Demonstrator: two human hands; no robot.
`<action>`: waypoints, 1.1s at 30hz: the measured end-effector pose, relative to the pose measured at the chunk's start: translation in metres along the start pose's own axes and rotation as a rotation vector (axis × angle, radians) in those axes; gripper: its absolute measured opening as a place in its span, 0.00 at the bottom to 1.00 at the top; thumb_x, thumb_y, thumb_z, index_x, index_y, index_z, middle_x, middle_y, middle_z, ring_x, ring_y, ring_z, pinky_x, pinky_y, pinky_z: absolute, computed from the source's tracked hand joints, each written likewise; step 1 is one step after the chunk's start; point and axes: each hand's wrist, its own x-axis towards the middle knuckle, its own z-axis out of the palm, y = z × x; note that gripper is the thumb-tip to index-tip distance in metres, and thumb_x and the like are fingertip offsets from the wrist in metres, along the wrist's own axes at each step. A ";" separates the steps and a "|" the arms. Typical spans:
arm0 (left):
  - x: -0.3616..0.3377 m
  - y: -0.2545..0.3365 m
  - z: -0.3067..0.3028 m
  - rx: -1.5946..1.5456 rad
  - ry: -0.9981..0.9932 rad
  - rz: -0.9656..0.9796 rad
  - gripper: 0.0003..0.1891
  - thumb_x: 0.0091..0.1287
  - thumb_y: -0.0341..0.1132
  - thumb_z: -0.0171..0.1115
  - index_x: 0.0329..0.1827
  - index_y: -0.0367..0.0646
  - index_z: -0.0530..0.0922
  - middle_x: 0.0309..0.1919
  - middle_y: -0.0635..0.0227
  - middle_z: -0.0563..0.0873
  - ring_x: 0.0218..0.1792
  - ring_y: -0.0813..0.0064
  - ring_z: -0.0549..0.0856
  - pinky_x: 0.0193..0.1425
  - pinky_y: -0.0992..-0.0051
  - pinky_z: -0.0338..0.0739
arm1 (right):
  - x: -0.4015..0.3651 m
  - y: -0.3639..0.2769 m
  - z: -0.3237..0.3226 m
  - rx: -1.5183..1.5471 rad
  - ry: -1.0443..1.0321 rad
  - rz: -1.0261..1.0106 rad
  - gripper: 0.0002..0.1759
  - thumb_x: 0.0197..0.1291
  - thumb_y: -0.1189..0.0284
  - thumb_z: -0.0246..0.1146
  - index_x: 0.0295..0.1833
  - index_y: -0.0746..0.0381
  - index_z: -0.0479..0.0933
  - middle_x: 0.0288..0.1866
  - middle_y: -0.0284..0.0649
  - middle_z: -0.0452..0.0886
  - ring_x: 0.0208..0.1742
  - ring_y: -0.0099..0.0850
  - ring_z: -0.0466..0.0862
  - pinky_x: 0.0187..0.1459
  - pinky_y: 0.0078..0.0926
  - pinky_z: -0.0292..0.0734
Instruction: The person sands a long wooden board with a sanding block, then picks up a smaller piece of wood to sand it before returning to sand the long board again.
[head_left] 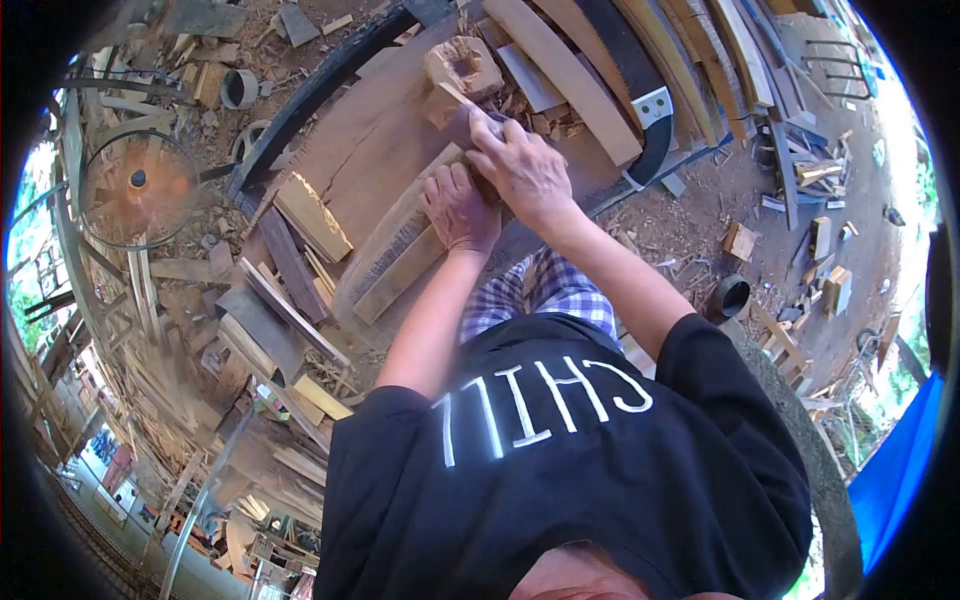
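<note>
- Head view: your left hand (462, 208) is curled, knuckles up, at the upper end of a long plank (400, 235); palm hidden, can't tell if it has hold of it.
- Your right hand (522, 170) is just beside the left, fingers bent, fingertips at a small wood piece (440, 106); grip hidden, can't tell how firm.
- Plank lies slanted, upper end by your left hand, lower end toward your left side.
- Desk (365, 125) is in front of you.
- Hollowed block (463, 66) sits just beyond the small wood piece.
- Long strip (570, 80) and saw (655, 140) lie to the right of it.
- Yellowish block (313, 215) is left of the plank.
- Fan (138, 180) stands far left.
</note>
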 end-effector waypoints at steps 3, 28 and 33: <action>0.001 -0.001 0.004 0.001 -0.029 -0.029 0.08 0.63 0.40 0.57 0.37 0.46 0.72 0.38 0.61 0.76 0.44 0.56 0.76 0.49 0.56 0.67 | -0.052 0.016 -0.013 0.129 -0.002 0.070 0.30 0.64 0.58 0.66 0.70 0.51 0.71 0.40 0.42 0.78 0.35 0.43 0.85 0.35 0.39 0.82; -0.007 -0.001 -0.029 -0.178 -0.040 0.213 0.18 0.68 0.52 0.63 0.51 0.51 0.78 0.45 0.64 0.77 0.50 0.57 0.76 0.56 0.58 0.69 | -0.228 0.106 -0.085 0.477 -0.118 0.685 0.30 0.69 0.54 0.61 0.68 0.61 0.69 0.54 0.56 0.81 0.55 0.51 0.83 0.55 0.44 0.77; -0.005 -0.008 -0.027 -0.195 -0.131 0.280 0.21 0.66 0.48 0.68 0.59 0.53 0.78 0.50 0.64 0.77 0.53 0.57 0.75 0.57 0.57 0.70 | -0.220 0.108 -0.071 0.502 -0.073 0.651 0.29 0.69 0.52 0.61 0.63 0.64 0.72 0.54 0.57 0.81 0.55 0.52 0.83 0.57 0.43 0.76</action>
